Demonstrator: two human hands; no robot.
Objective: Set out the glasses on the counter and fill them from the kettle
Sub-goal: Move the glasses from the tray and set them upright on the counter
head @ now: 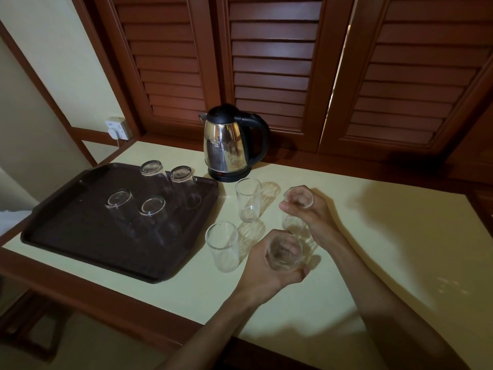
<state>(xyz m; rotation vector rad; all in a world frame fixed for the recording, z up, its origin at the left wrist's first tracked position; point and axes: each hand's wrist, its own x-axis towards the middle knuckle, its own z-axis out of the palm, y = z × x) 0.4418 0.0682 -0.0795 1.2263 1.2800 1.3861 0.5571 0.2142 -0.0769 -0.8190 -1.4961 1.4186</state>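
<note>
A steel kettle (226,145) with a black lid and handle stands on its base at the back of the pale counter (386,236). Two clear glasses stand upright and empty on the counter: one (248,200) in front of the kettle, another (222,247) nearer me. My left hand (262,265) grips a third glass (285,253) from its left side. Just beyond it, my right hand (312,209) holds a fourth glass (292,222) by the rim. Several more glasses, such as one (152,206), sit upside down on the dark tray (80,236).
The tray covers the counter's left part. Brown louvred shutters (272,62) close off the back. A wall socket with a plug (117,129) is at the back left. The counter's wooden front edge (106,297) runs along the near left.
</note>
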